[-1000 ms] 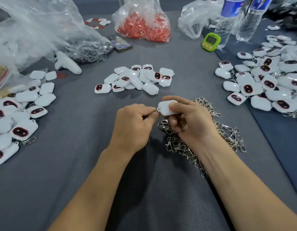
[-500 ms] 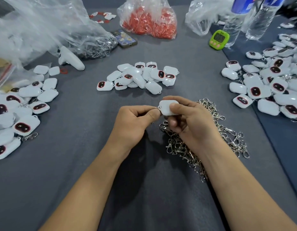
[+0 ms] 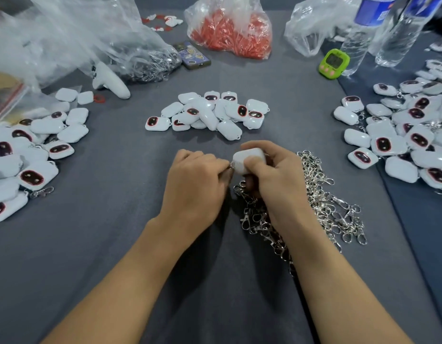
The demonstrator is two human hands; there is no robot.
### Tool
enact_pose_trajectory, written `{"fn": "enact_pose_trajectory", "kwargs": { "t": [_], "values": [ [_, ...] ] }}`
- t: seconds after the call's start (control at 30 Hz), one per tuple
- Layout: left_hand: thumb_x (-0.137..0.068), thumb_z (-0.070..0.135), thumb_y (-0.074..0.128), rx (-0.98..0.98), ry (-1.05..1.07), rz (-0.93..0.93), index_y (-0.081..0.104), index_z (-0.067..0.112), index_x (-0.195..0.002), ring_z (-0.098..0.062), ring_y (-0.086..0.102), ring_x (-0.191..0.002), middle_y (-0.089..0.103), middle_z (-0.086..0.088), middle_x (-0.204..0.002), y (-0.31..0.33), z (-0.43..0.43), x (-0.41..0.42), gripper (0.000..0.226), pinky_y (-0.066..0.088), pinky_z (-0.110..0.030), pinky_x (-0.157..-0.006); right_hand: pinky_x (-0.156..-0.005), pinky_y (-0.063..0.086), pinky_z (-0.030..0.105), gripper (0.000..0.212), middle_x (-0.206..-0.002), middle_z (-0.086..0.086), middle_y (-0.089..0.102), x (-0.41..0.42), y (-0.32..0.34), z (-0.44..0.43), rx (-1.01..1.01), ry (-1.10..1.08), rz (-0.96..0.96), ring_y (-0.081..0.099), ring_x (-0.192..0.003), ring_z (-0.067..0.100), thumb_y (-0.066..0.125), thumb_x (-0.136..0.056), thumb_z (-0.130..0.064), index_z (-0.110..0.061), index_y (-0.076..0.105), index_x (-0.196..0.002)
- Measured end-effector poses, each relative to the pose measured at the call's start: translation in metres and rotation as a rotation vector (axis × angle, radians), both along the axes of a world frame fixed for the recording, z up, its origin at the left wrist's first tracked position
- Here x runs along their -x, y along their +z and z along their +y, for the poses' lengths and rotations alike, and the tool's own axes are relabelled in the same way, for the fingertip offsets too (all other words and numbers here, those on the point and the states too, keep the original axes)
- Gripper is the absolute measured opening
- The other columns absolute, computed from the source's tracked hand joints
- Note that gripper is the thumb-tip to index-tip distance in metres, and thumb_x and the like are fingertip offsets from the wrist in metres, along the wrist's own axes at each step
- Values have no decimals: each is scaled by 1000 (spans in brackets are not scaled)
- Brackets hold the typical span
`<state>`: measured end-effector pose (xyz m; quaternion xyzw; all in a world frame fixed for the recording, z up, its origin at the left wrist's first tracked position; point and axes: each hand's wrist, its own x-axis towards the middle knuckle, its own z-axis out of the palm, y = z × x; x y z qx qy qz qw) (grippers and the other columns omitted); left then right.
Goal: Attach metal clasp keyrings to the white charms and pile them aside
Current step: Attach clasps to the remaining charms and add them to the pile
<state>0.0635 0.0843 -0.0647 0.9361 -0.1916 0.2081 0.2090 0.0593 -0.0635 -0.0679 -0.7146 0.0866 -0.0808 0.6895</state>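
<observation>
White charm (image 3: pixel 249 158) | head view: mid-table, gripped in curled right hand (image 3: pixel 277 187) | left hand (image 3: pixel 195 184) pinches its left corner, perhaps on a clasp, hidden | keyring heap (image 3: pixel 331 209) under right wrist | bare grey cloth (image 3: pixel 110 232) left and nearside

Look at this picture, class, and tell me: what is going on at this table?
A person is fitting a keyring to a white charm. The right hand grips it while the left hand pinches a small metal ring at its corner, mostly hidden by fingers. Loose metal clasps lie heaped under the right wrist. Bare charms are piled in the middle of the grey table; charms with clasps attached are piled at both sides.
</observation>
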Motion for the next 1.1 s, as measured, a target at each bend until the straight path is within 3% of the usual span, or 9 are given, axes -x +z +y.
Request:
{"fn": "enact_pose_trajectory", "kwargs": {
  "t": [0.1,0.2,0.3,0.43,0.53,0.77,0.83,0.97,1.1],
  "values": [
    [-92,28,70,601,-38,426,82,27,-87,-4,45,-54,57,3,-54,0,1,-4,12,38,-21,-54,-37,31,20,25,-64,13,61,-2,5,-4,-392,88,113,45,-41,14,53,-93,7,-7,73,-97],
    [-91,22,72,841,-70,566,82,36,-87,-4,37,-53,46,11,-52,3,3,-8,18,33,-17,-51,-37,29,20,24,-66,12,66,-1,7,-6,-576,147,163,45,-41,15,53,-94,5,-6,74,-98],
    [-88,27,69,529,-47,352,79,21,-74,-11,47,-57,56,-1,-56,3,4,-5,18,40,-30,-58,-37,32,21,23,-65,9,66,0,6,-2,-482,97,137,45,-41,14,56,-92,4,-9,74,-97],
    [-78,16,69,-215,-15,-71,66,17,-57,-27,49,-52,56,-2,-52,2,2,-5,22,34,-37,-71,-61,45,17,19,-72,-15,67,6,-6,13,397,-39,-129,59,-64,6,67,-88,-14,-28,73,-99],
    [-84,19,69,-140,41,-57,68,18,-62,-24,49,-54,57,1,-54,0,2,-3,22,32,-37,-73,-57,44,19,21,-68,-14,65,4,-5,12,279,-32,-106,56,-58,7,63,-86,-12,-29,72,-95],
    [-91,33,71,668,-80,509,79,28,-75,-3,34,-51,39,11,-52,1,2,-10,18,31,-19,-49,-37,28,21,22,-60,9,61,-3,5,-3,-408,115,127,44,-40,14,54,-94,4,-7,73,-97],
    [-88,35,69,605,-67,436,79,24,-75,-4,38,-52,44,12,-51,0,1,-8,20,33,-21,-53,-37,28,21,20,-60,8,62,-3,7,-4,-420,135,145,43,-39,13,57,-92,3,-7,74,-98],
    [-81,30,56,-88,34,15,72,19,-65,-22,55,-58,61,4,-56,-5,4,-5,26,32,-35,-72,-49,50,28,17,-69,-1,71,3,4,2,104,124,-7,61,-53,12,71,-81,-11,-24,77,-90],
    [-84,33,65,-16,104,-19,77,25,-78,-21,56,-63,64,6,-63,-5,5,-4,15,30,-34,-79,-46,44,23,22,-68,-1,70,2,6,-7,73,160,10,57,-50,12,70,-78,-9,-24,77,-92]
  ]
}}
